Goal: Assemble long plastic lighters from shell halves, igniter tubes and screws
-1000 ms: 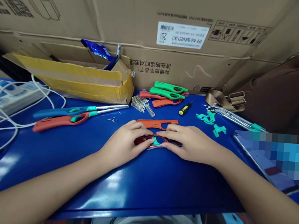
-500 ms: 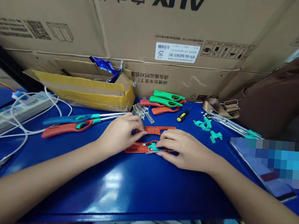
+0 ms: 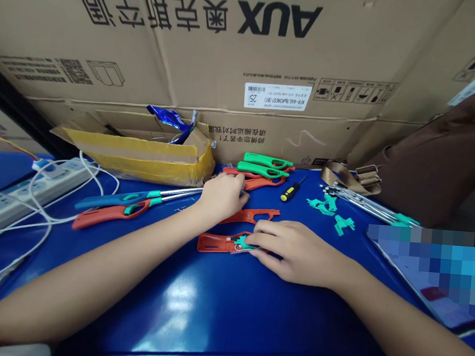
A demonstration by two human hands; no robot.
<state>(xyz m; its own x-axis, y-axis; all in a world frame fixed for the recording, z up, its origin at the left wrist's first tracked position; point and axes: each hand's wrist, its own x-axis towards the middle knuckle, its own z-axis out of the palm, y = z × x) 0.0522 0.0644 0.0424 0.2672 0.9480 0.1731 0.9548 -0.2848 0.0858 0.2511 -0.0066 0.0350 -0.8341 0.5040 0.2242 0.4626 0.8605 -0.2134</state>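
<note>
My left hand [image 3: 224, 196] is over the spot of the small clear plastic fuel tanks and hides most of them. Its fingers are curled down, and the end of one clear fuel tank [image 3: 243, 193] shows at the fingertips. With closed fingers, my right hand [image 3: 287, 250] holds an orange lighter shell half [image 3: 216, 243] flat against the table. A green trigger piece [image 3: 242, 242] and a thin white wire lie inside that half, partly under my fingers. Just behind it rests the other orange shell half [image 3: 251, 216], its left end near my left wrist.
Green lighters [image 3: 263, 166] and orange ones are stacked behind. A yellow-black screwdriver [image 3: 289, 192], green plastic parts [image 3: 343, 224], metal tubes [image 3: 367, 206] and a phone [image 3: 422, 286] are on the right. Two long lighters [image 3: 115, 207], a power strip [image 3: 26, 189] and a taped box [image 3: 140, 162] stand left.
My left hand has moved from the rear orange shell half, away from me and rightward, onto the clear tanks. My right hand stays on the front half. The view has tilted slightly upward.
</note>
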